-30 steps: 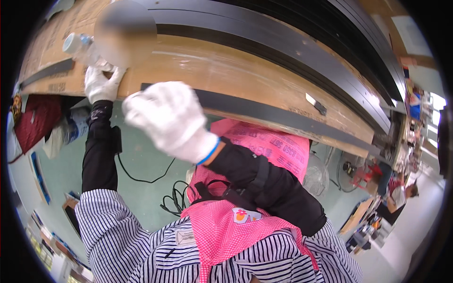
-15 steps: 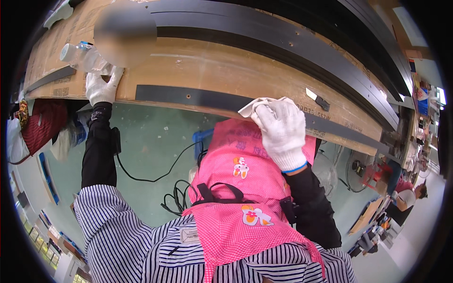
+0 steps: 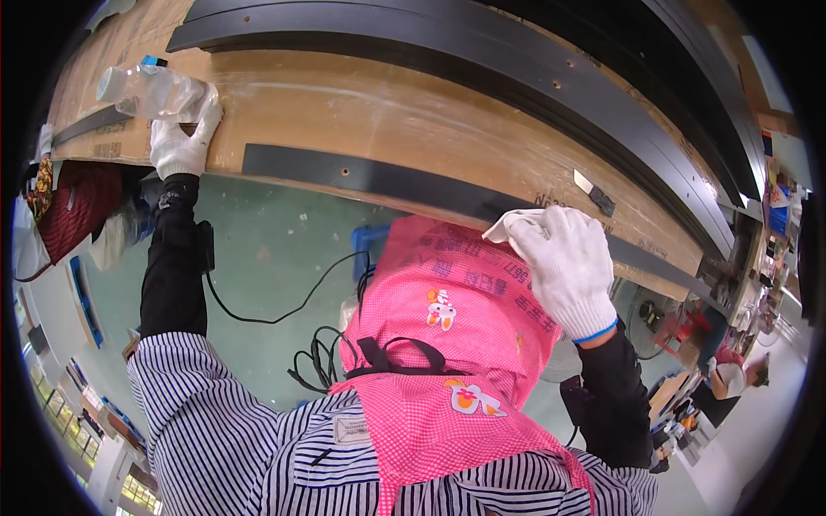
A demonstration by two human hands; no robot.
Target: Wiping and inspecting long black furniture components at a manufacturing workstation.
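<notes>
My right hand (image 3: 566, 268), in a white knit glove, is closed on a folded white cloth (image 3: 509, 225). It presses the cloth against a long dark grey strip (image 3: 396, 180) along the near edge of the cardboard-covered table. At the far left, my left hand (image 3: 182, 148), gloved the same way, grips the base end of a clear plastic bottle (image 3: 163, 91). The bottle lies on its side, its pale cap pointing left. Some of the left fingers are hidden around it.
Brown cardboard (image 3: 344, 99) covers the tabletop. Long dark bars (image 3: 482, 56) lie across its far side. A box-cutter knife (image 3: 595, 193) rests beyond my right hand. A dark red bag (image 3: 86, 211) is at the left. Black cable (image 3: 275, 316) trails below the table; a fan (image 3: 647, 316) stands right.
My right hand has slid rightward along the strip with the cloth. The left hand and bottle stay nearly in place, shifting slightly left in view.
</notes>
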